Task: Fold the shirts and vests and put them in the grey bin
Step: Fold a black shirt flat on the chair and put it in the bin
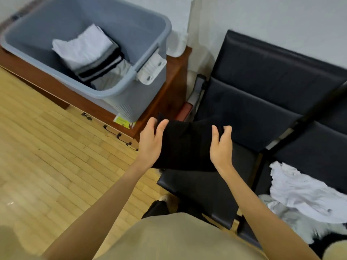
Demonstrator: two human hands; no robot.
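A folded black garment (185, 145) is held up above the front edge of the black chair seat (202, 192). My left hand (151, 142) grips its left side, thumb on top. My right hand (221, 144) grips its right side, thumb on top, fingers under the cloth. The grey bin (131, 30) stands at the upper left on a brown cabinet (169, 94). Inside it lies a stack of folded clothes (90, 53), white on top with grey and black layers below. A heap of unfolded white and grey clothes (304, 199) lies on the seat to the right.
The black chair's backrest (272, 81) stands against the white wall. A second black seat (319, 147) adjoins on the right. A white handle clip (152, 69) hangs on the bin's near rim. Wooden floor (56, 156) fills the left. The cabinet has drawer handles (120, 136).
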